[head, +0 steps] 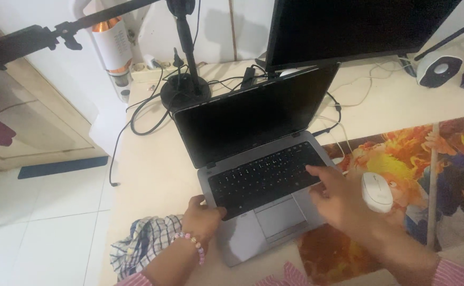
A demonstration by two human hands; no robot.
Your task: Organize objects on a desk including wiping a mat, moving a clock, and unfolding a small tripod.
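Your left hand [202,216] gripping the laptop [263,175] edge, your right hand [338,196] spread over its keys — cream desk [147,169], white tiled floor [41,212], mouse [376,191] on a colourful mat [454,169].

Left hand [204,216]: beaded bracelet [192,243] on the wrist, pink and pale beads. Pink-and-white striped sleeves at 6 and 5 o'clock. Right hand [338,198]: bare, no jewellery visible.
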